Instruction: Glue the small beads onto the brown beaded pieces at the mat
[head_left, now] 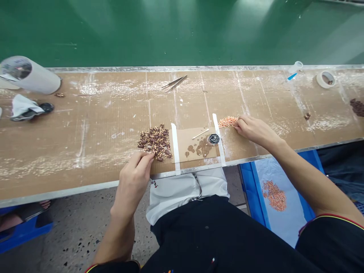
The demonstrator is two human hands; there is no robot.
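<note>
My left hand (135,176) is closed in a pinch at the near edge of a pile of small brown-and-gold pieces (155,141). What lies between its fingertips is too small to make out. My right hand (253,130) is also pinched, fingertips against the right end of a small heap of orange-pink pieces (227,121); anything in them is hidden. Between the hands lies a cardboard sheet (183,134), with white tape strips (175,148) at its sides. On it are a cotton swab (200,134), dark wet-looking stains and a small round pot of black paste (214,139).
Metal tweezers (176,82) lie farther back on the cardboard-covered table (113,106). A white cylinder (36,77) and crumpled cloth (24,106) are at left. A tape roll (325,80) sits at right. Below, a blue crate (257,193) holds more orange-pink pieces (275,196).
</note>
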